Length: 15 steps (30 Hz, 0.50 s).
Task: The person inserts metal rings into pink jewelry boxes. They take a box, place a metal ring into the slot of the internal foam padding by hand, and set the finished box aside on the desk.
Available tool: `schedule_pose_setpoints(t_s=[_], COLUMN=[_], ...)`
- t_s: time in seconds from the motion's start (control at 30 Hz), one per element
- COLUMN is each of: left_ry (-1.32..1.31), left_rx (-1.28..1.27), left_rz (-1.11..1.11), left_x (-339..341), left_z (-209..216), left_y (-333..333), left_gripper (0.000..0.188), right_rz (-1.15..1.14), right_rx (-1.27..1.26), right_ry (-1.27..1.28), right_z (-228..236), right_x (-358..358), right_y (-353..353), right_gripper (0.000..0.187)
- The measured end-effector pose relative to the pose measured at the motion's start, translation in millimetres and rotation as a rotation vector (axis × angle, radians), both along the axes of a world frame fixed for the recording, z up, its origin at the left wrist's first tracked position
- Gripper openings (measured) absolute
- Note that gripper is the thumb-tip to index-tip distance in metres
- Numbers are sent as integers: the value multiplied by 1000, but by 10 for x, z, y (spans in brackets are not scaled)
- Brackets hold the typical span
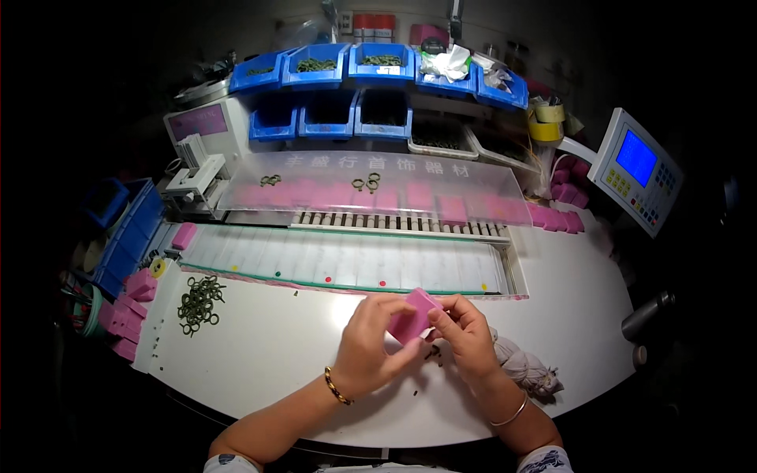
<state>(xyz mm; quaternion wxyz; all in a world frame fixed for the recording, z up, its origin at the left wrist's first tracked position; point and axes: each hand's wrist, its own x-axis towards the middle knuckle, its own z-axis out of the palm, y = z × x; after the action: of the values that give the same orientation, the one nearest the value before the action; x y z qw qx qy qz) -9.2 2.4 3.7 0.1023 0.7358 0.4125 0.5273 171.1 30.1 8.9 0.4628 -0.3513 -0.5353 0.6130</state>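
Above the front middle of the white table, I hold a pink rubber mould [415, 314] in both hands. My left hand [367, 339] grips it from the left, thumb below and fingers bent over the upper edge. My right hand [471, 335] pinches its right side between thumb and fingers. The mould is tilted, and whether its halves are parted is hard to see. Small dark bits [434, 353] lie on the table under my hands. Off to the left is a loose pile of dark green rings with stems [199, 306].
Beyond my hands runs a white conveyor [339, 256] under a clear cover [371, 181] with several rings on top. Blue bins [315, 67] rise behind. Pink moulds [122, 319] line the left edge. At right are a cloth bundle [524, 366], a dark cylinder [648, 315] and a control panel [637, 169].
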Motion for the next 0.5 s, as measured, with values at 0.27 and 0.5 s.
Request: schedule_pose_setpoints(t_s=[0.27, 0.5], left_ry=[-86, 258], left_rx=[-262, -232], left_rz=[562, 701], left_x=[-1242, -1682], left_z=[-285, -388], left_y=[649, 923], left_gripper=[32, 32], right_rz=[121, -173], right_rx=[109, 97], right_ry=[-177, -390], right_z=[299, 341], right_x=[263, 1096], right_y=[-52, 223], right_gripper=[40, 24])
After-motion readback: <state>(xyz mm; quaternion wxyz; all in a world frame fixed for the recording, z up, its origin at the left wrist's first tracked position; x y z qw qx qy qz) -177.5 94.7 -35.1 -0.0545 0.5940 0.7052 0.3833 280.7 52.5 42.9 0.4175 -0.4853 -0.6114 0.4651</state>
